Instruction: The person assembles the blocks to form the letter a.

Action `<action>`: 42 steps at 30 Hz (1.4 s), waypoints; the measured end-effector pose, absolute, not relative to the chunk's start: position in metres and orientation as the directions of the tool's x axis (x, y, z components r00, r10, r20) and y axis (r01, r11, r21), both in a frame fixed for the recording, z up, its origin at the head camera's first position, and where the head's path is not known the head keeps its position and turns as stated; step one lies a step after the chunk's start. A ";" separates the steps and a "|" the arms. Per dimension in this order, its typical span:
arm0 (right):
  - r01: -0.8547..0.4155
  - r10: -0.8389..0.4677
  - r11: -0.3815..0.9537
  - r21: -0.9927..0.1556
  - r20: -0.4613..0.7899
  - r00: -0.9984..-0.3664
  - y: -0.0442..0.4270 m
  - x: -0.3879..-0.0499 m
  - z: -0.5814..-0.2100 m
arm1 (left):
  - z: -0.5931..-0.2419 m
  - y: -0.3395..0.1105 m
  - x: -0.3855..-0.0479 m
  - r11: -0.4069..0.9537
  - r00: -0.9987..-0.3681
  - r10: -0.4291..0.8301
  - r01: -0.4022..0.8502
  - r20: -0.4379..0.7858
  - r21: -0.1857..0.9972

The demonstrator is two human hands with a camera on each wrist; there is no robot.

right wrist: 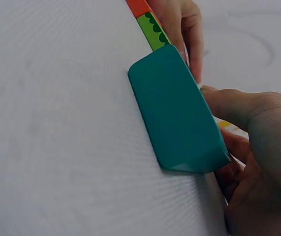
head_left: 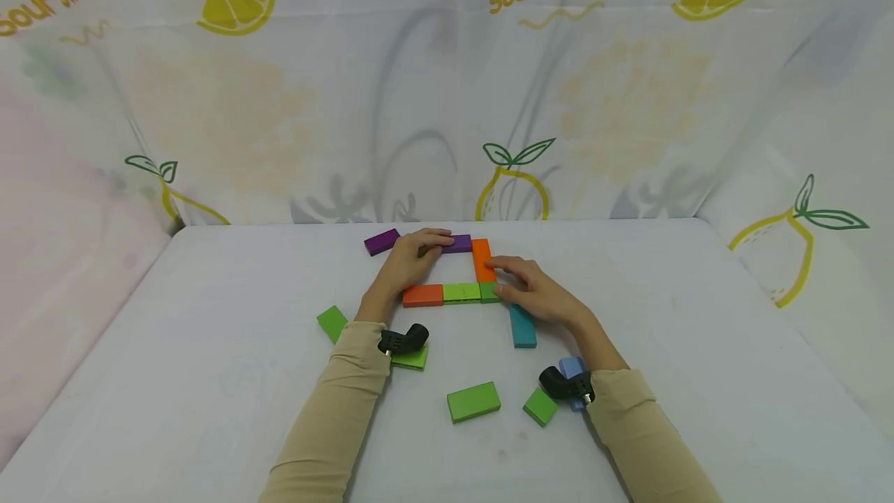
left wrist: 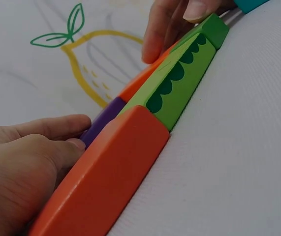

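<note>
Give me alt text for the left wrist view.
A left hand touches a purple rectangular block behind a row of three: an orange-red rectangular block, a light green block with dark green scallops and a plain green block. A right hand is by the row's far end.

- On the white worktop (right wrist: pixel 61 128) lies a teal block (right wrist: pixel 179 113); toward which worktop edge cannot be told.
- The right hand (right wrist: pixel 270 137) has its thumb extended beside the block's long side, its fingers partly hidden behind one end; contact is unclear.
- Beyond, a light-green block (right wrist: pixel 152 32) with dark-green scallops meets an orange-red block (right wrist: pixel 139 7) end to end.
- Beside those two, the left hand (right wrist: pixel 182 22) points its fingers downward.
</note>
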State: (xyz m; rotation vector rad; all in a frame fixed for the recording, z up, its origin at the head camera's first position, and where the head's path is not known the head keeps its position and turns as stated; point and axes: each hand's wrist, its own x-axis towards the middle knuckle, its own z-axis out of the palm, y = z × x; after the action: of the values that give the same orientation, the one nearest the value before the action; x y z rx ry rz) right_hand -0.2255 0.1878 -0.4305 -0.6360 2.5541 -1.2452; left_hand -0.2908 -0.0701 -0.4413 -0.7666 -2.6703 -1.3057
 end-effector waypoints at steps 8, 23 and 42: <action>-0.270 -0.473 0.552 -0.789 -0.030 -0.881 0.188 -0.225 -0.430 | -0.441 -0.070 -0.292 0.519 -0.875 0.406 0.459 0.265 0.721; -0.275 -0.476 0.547 -0.791 -0.023 -0.879 0.188 -0.225 -0.430 | -0.440 -0.069 -0.290 0.514 -0.876 0.405 0.456 0.262 0.726; -0.267 -0.472 0.542 -0.797 -0.025 -0.881 0.188 -0.224 -0.429 | -0.412 -0.085 -0.286 0.521 -0.878 0.335 0.475 0.342 0.709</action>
State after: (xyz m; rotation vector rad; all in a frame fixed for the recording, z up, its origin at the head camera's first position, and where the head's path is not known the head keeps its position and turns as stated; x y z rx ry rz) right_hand -0.2239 0.1877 -0.4289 -0.6209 2.5436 -1.2534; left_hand -0.2864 -0.0847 -0.4119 -0.6973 -2.5949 -1.2851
